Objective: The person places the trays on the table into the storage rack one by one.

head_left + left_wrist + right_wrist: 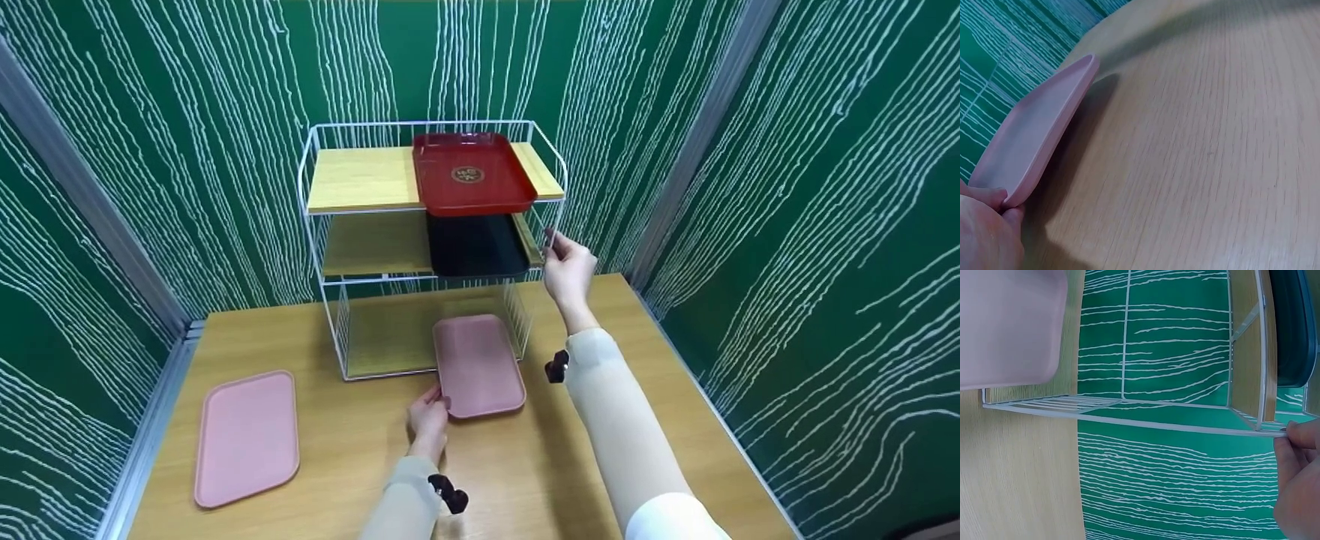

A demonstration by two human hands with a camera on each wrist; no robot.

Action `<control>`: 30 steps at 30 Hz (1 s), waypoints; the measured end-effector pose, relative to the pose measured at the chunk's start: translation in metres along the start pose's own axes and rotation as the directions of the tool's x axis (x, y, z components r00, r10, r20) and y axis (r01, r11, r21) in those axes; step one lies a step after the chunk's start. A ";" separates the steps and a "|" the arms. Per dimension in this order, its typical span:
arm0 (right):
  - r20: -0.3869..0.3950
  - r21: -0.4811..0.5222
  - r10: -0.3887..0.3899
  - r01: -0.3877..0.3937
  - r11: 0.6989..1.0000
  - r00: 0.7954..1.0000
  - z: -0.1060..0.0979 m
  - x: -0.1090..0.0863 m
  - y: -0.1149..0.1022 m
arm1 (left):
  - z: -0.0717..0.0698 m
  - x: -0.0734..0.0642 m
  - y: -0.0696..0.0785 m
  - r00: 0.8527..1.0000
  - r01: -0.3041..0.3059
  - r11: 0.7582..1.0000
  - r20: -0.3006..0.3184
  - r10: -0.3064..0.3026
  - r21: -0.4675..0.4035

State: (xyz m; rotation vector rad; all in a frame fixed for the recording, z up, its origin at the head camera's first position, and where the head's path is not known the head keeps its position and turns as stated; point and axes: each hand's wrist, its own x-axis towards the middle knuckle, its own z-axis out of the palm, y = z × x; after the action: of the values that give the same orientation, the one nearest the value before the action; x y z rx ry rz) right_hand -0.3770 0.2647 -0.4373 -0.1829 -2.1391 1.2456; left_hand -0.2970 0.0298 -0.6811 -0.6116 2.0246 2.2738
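Observation:
My left hand [429, 421] pinches the near left corner of a pink tray [480, 367], thumb on top and fingers below. The tray's far end reaches over the bottom shelf [390, 337] of a white wire rack, and in the left wrist view the tray [1033, 129] is tilted, with its shadow on the table. My right hand [570, 271] pinches the rack's right front upright [1185, 427] at about middle-shelf height. Close to that hand, a black tray [480, 246] lies on the middle shelf. Above it a red tray [472, 169] with a gold emblem rests on the top shelf.
Another pink tray [247, 439] lies on the wooden table [345, 465] to the left. Green walls with white wavy lines [825, 225] and grey metal posts [694, 135] enclose the table at the back and sides.

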 end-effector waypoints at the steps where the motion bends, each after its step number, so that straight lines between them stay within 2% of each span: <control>1: -0.001 -0.002 -0.003 0.003 1.000 1.000 0.000 0.000 0.000 | 0.000 0.000 0.000 1.000 -0.003 1.000 -0.002 0.003 -0.002; 7: -0.008 -0.003 -0.020 0.020 1.000 1.000 0.000 -0.002 -0.001 | 0.005 0.000 0.001 1.000 -0.017 1.000 -0.013 0.017 -0.027; 14: -0.011 0.020 -0.021 0.021 1.000 1.000 0.002 -0.002 0.002 | 0.011 -0.001 0.001 0.999 -0.050 0.998 -0.016 0.050 0.034; 24: 0.011 0.063 0.003 -0.003 0.998 1.000 0.001 -0.002 0.001 | 0.015 0.002 -0.001 0.994 -0.105 0.987 0.041 0.100 0.122; 30: 0.010 0.066 -0.004 0.003 0.998 1.000 0.001 -0.002 0.002 | 0.013 -0.001 0.000 0.992 -0.118 0.985 0.064 0.111 0.122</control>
State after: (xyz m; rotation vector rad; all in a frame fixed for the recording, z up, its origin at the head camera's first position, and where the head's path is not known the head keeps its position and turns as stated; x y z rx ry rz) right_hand -0.3762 0.2643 -0.4404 -0.1451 -2.1021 1.3160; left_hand -0.2991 0.0424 -0.6793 -0.4277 2.2087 2.1737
